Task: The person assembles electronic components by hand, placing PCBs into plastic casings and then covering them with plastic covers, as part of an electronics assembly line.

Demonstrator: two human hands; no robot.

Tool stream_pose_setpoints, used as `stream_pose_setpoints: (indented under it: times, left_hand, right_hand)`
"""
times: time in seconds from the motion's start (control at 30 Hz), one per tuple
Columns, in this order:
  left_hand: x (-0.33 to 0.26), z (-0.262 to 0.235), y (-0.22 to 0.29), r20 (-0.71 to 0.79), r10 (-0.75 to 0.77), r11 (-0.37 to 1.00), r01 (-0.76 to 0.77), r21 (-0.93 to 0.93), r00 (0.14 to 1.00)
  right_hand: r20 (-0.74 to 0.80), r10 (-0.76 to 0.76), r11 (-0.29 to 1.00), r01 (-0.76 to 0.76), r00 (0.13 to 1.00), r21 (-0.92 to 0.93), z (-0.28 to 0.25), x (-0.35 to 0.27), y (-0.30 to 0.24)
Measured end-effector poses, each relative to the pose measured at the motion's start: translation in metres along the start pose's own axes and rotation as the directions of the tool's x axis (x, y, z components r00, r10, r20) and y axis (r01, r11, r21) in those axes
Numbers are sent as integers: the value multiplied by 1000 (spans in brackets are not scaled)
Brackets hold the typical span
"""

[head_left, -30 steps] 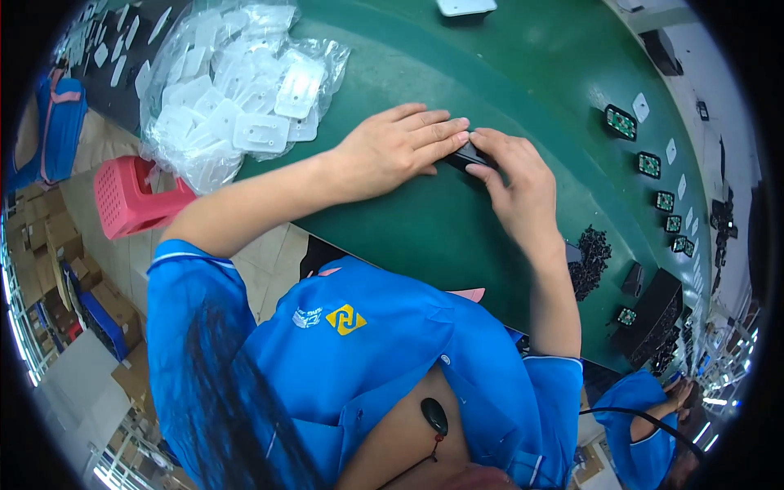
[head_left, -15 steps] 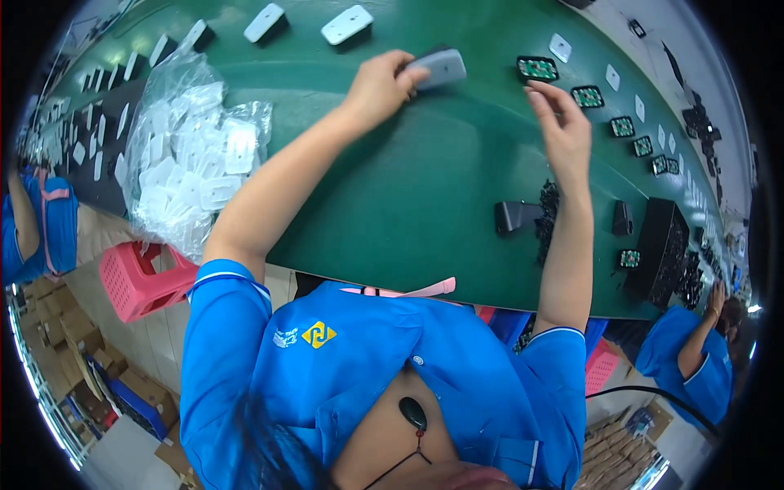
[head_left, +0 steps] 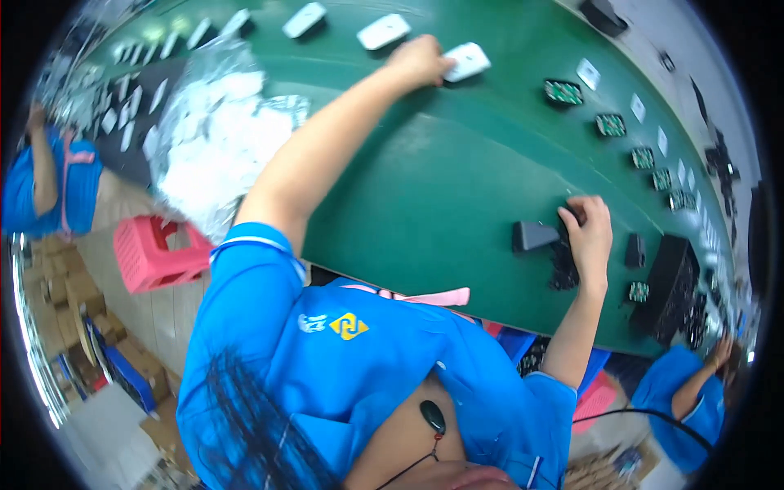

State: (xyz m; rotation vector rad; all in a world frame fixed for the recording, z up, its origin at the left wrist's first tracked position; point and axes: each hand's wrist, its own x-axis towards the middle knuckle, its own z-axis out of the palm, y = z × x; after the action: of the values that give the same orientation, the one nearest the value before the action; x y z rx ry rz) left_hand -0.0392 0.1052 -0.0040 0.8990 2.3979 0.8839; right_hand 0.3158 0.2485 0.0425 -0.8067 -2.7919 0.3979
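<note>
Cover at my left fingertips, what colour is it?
The rectangular cover is white; head view shows it best.

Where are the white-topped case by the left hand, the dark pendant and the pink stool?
White-topped case (head_left: pixel 469 61): head view, white top face.
Dark pendant (head_left: pixel 433 416): head view, oval middle.
Pink stool (head_left: pixel 140 257): head view, side panel.

Your green table (head_left: pixel 408 188) bore a clear bag (head_left: pixel 222 57) of white plates (head_left: pixel 220 131); right of the bag lay a dark housing (head_left: pixel 535 236) and small black parts (head_left: pixel 563 265).

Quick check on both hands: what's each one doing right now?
Left hand: closed on one end of a white-topped case.
Right hand: fingers curled by the small black parts; whether it holds any cannot be told.
</note>
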Motion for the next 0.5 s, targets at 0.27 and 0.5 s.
stream_pose_setpoints:
  times: [0.27, 0.5]
  left_hand:
    - [-96, -11, 27, -325, 272, 960, -232, 156, 906]
    - [-207, -48, -43, -380, 415, 877, -251, 410, 827]
  right_hand:
    - [3, 10, 999, -10, 1000, 39, 20, 2, 9]
    - [-76, 39, 997, -34, 996, 73, 17, 0, 19]
